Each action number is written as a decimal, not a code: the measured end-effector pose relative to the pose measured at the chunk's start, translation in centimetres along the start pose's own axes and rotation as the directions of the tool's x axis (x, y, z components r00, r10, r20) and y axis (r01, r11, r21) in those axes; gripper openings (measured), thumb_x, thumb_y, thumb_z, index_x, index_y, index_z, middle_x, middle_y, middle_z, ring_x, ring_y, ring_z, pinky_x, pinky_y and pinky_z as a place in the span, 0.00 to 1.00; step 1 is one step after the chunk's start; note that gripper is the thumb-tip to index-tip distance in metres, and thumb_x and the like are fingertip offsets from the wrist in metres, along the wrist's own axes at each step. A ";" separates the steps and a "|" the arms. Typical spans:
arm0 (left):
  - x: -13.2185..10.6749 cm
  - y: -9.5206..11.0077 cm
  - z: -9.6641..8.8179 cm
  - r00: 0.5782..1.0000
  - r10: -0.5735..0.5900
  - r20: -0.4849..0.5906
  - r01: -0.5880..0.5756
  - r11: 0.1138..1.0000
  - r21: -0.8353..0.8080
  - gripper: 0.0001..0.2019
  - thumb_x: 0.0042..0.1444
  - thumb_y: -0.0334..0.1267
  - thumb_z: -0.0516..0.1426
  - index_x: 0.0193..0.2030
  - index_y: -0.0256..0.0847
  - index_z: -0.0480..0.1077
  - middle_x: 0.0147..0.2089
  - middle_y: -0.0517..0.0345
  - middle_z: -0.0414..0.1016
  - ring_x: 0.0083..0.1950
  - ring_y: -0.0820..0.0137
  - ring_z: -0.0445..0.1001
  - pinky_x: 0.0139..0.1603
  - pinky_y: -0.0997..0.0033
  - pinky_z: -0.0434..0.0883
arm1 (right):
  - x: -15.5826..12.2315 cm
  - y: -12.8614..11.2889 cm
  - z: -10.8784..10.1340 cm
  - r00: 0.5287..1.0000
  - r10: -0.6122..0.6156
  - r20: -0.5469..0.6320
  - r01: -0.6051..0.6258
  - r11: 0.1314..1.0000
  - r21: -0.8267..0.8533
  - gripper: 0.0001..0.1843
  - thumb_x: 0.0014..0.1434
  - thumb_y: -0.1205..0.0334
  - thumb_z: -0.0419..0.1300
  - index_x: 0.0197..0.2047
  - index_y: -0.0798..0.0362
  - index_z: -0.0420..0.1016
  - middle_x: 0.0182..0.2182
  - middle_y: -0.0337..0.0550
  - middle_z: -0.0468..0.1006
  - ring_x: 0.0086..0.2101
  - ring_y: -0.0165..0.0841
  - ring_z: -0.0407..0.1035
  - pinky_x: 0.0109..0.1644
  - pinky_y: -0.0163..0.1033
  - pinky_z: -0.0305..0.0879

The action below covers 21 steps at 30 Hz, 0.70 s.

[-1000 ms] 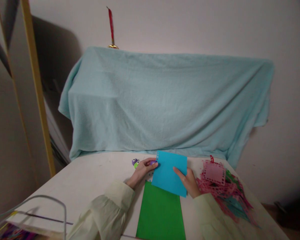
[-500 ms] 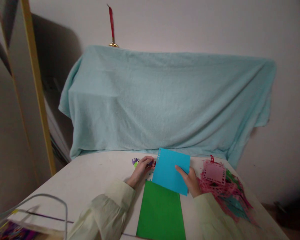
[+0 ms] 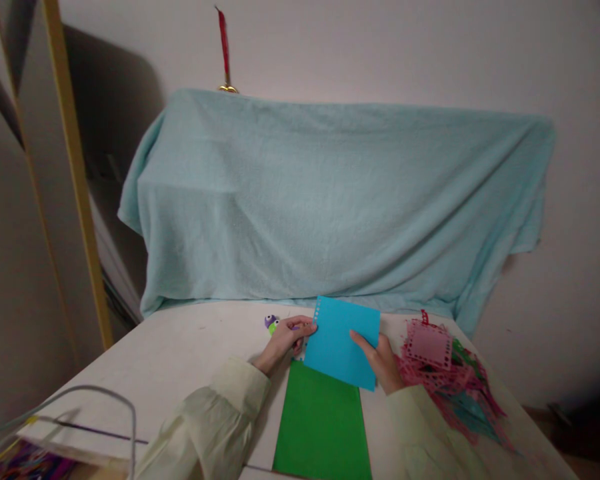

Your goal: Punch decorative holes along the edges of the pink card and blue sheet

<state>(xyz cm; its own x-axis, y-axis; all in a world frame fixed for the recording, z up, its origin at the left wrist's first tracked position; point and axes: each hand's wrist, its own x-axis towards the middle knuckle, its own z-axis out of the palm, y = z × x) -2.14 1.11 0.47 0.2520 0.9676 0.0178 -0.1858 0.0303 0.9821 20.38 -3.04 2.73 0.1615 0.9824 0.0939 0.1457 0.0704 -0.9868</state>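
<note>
My right hand (image 3: 383, 363) grips a sheet of bright blue paper (image 3: 337, 343) by its right side, thumb on top and fingers underneath. A row of small holes runs down the sheet's upper left edge. My left hand (image 3: 285, 340) is closed at that edge, around what looks like a small purple hole punch (image 3: 296, 327), mostly hidden by the fingers. Its thumb tip reaches the paper's edge. Small blue paper bits (image 3: 300, 359) lie below. Under the blue sheet's lower edge lies a green sheet (image 3: 323, 427). Purple and green round pieces with googly eyes (image 3: 271, 325) sit behind my left hand.
To the right, a pink card with punched edges (image 3: 429, 345) rests on a heap of pink, green and blue paper scraps (image 3: 463, 393). A grey wire handle (image 3: 130, 417) rises at lower left above a colourful bag. A pale blue cloth (image 3: 330, 200) hangs behind the white table (image 3: 190, 333).
My left thumb has moved right, to the blue paper's edge, and now covers more of the purple item. The right hand and the paper stay nearly still.
</note>
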 end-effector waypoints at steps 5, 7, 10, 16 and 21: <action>0.0 -0.2 0.0 1.000 0.006 -0.005 -0.006 1.000 0.002 0.17 0.44 0.48 0.63 0.35 0.35 0.71 0.12 0.69 0.58 0.12 0.81 0.53 0.13 0.80 0.52 | 0.2 0.4 0.0 1.000 -0.014 -0.019 0.013 1.000 -0.027 0.21 0.46 0.47 0.64 0.38 0.54 0.76 0.34 0.46 0.80 0.36 0.42 0.73 0.42 0.43 0.66; 0.0 -0.1 0.0 1.000 0.009 0.000 -0.009 1.000 0.000 0.17 0.45 0.48 0.62 0.35 0.36 0.71 0.12 0.69 0.58 0.12 0.81 0.53 0.13 0.80 0.52 | 0.2 0.4 0.0 1.000 -0.016 -0.016 0.016 0.999 -0.035 0.21 0.46 0.47 0.64 0.38 0.55 0.76 0.35 0.46 0.80 0.37 0.43 0.73 0.43 0.43 0.66; 0.1 -0.1 0.0 1.000 0.017 0.015 -0.017 1.000 -0.005 0.16 0.46 0.48 0.61 0.34 0.36 0.70 0.12 0.69 0.58 0.12 0.80 0.53 0.13 0.80 0.53 | 0.1 0.3 0.0 1.000 -0.025 0.000 0.025 0.999 -0.045 0.20 0.46 0.48 0.63 0.38 0.54 0.76 0.35 0.46 0.80 0.38 0.43 0.72 0.44 0.43 0.66; 0.2 -0.2 0.1 1.000 0.024 -0.004 -0.024 1.000 -0.012 0.15 0.47 0.49 0.60 0.32 0.37 0.69 0.11 0.70 0.57 0.11 0.80 0.53 0.12 0.80 0.53 | -0.1 0.0 0.1 0.998 -0.040 0.055 0.043 0.997 -0.058 0.18 0.48 0.48 0.62 0.37 0.52 0.76 0.35 0.44 0.80 0.36 0.41 0.73 0.42 0.41 0.66; -0.1 0.5 0.5 0.999 0.025 -0.044 -0.026 0.999 -0.024 0.16 0.47 0.50 0.60 0.30 0.37 0.68 0.10 0.70 0.55 0.11 0.81 0.51 0.12 0.80 0.52 | -0.1 0.3 0.4 0.997 -0.058 0.048 0.061 0.997 -0.055 0.18 0.47 0.48 0.63 0.36 0.53 0.77 0.32 0.43 0.80 0.34 0.41 0.73 0.41 0.42 0.67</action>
<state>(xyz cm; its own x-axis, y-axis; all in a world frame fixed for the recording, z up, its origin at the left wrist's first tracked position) -1.81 0.93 1.05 0.2054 0.9781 0.0342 -0.2153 0.0111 0.9765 20.07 -3.07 2.38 0.1059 0.9838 0.1448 0.2091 0.1203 -0.9705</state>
